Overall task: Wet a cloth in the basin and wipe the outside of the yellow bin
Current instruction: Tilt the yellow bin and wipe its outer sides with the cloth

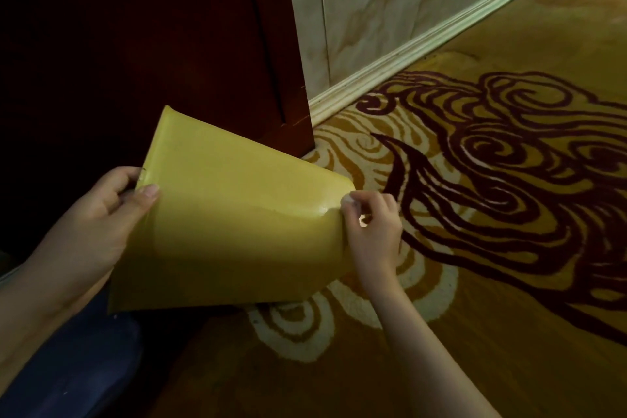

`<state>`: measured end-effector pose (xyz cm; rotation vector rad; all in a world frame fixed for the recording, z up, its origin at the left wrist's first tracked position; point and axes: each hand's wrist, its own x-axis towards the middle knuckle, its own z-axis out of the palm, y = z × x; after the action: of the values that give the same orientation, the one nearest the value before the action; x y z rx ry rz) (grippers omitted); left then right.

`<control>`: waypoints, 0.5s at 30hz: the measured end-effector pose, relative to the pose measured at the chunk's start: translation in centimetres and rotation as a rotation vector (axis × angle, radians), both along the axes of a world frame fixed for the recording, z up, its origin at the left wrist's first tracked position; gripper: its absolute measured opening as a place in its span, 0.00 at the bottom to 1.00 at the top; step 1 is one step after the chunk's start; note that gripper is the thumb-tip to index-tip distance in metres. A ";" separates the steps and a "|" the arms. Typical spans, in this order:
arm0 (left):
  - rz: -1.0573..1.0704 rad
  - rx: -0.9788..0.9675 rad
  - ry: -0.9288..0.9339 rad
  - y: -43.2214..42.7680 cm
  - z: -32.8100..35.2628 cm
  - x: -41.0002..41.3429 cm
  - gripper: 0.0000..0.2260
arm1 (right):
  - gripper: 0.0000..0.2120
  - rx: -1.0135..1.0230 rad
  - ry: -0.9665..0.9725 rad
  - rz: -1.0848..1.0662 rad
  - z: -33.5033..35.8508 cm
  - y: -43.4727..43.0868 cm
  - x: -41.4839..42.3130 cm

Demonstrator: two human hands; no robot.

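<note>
The yellow bin point(230, 224) is tipped on its side above the carpet, its open end towards me and to the left, its base to the right. My left hand point(101, 217) grips the rim, thumb on the outer wall and fingers curled inside. My right hand point(371, 234) is closed at the base corner of the bin. It pinches a small white wad, apparently the cloth point(350, 201), against the bin's bottom edge. Most of the cloth is hidden inside my fist. No basin is in view.
A dark red wooden cabinet point(190, 44) stands right behind the bin. A pale marble-patterned wall point(407, 0) with a skirting board point(407, 54) runs to the right. Yellow carpet with dark red swirls point(492, 180) covers the floor. A dark blue surface point(74, 366) lies at the lower left.
</note>
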<state>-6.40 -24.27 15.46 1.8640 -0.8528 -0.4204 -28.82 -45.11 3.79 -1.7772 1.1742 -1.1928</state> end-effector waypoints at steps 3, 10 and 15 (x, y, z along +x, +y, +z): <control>-0.001 -0.002 -0.017 0.2 -0.2 0.2 0.17 | 0.07 0.220 0.031 -0.104 -1.9 -1.3 -0.3; -0.055 -0.027 -0.033 -1.2 1.5 -2.7 0.18 | 0.07 0.200 -0.017 0.078 -0.4 -4.8 0.6; -0.069 0.048 -0.012 -1.9 2.7 -5.1 0.17 | 0.11 0.411 0.068 -0.011 -1.4 -6.9 1.3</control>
<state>-11.49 -26.18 18.16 1.8865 -0.9247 -0.4770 -27.49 -52.05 2.39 -1.5079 1.3578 -0.8275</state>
